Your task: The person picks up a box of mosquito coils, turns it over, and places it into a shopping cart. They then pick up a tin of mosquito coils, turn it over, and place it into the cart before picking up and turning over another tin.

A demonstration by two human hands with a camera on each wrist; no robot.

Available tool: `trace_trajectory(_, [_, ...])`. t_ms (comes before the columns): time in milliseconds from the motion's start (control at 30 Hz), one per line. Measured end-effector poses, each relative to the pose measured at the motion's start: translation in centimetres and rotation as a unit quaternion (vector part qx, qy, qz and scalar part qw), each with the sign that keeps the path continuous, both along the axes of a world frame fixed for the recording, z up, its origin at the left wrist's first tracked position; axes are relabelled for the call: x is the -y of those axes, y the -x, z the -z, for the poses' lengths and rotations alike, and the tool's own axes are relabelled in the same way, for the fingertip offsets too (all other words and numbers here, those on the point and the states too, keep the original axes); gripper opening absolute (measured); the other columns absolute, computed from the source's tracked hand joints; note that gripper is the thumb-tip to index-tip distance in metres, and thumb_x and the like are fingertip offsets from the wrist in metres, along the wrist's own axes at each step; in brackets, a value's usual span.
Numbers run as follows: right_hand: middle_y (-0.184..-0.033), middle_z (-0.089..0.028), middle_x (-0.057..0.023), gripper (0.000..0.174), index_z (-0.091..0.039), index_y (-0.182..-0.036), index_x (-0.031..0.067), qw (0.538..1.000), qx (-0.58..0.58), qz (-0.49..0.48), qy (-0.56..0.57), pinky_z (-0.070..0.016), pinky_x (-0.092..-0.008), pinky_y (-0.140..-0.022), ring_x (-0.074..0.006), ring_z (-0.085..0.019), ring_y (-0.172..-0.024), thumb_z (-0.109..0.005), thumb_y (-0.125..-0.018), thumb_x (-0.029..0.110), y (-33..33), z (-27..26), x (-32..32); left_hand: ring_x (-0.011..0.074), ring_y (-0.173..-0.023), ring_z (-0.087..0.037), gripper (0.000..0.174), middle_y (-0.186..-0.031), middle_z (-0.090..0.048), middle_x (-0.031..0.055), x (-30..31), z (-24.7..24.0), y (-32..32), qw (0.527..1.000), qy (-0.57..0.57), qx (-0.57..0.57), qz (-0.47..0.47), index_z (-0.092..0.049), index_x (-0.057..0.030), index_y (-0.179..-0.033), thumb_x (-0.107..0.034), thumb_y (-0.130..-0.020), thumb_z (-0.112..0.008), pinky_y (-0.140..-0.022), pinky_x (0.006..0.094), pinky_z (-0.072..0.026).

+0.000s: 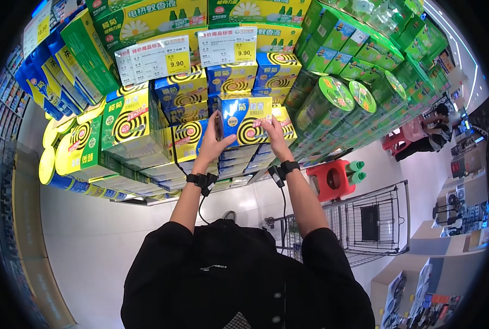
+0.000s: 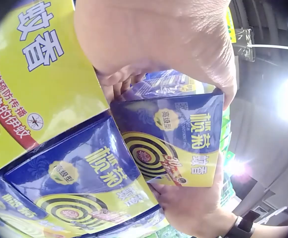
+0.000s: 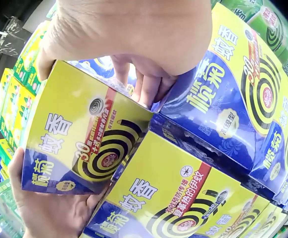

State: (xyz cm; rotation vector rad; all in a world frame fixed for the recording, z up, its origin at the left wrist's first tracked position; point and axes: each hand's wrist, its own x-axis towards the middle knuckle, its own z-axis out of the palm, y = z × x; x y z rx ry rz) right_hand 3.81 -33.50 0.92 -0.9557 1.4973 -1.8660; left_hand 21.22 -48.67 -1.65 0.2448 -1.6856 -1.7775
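Observation:
A blue and yellow box with a black spiral is held between both hands at the stacked boxes. My left hand grips its left side, thumb toward the front. On its right side my right hand has its thumb on the front face. The left wrist view shows the box between the left hand above and the right hand below. In the right wrist view, the right hand is over one edge of the box, fingers partly hidden behind it.
Similar boxes are stacked on the left, with price tags above. Green cylindrical packs stand to the right. A red stool with green bottles and a wire cart are at lower right; a seated person is farther off.

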Motion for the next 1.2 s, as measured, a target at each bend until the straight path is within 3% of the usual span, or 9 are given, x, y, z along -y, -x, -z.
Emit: trace_trajectory(1200, [-0.119, -0.064, -0.0081, 0.049, -0.055, -0.13, -0.0025, 1.0, 0.005, 0.006, -0.004, -0.0423, -0.0279, -0.097, -0.0146, -0.057, -0.107, -0.063, -0.094, 0.03, -0.4, -0.6, 0.0, 0.0294, -0.129, -0.05, 0.099, -0.142, -0.044, 0.0234, 0.2, 0.4, 0.1, 1.0, 0.01, 0.018, -0.013, -0.019, 0.0042, -0.152, -0.026, -0.081, -0.081, -0.107, 0.0381, -0.042])
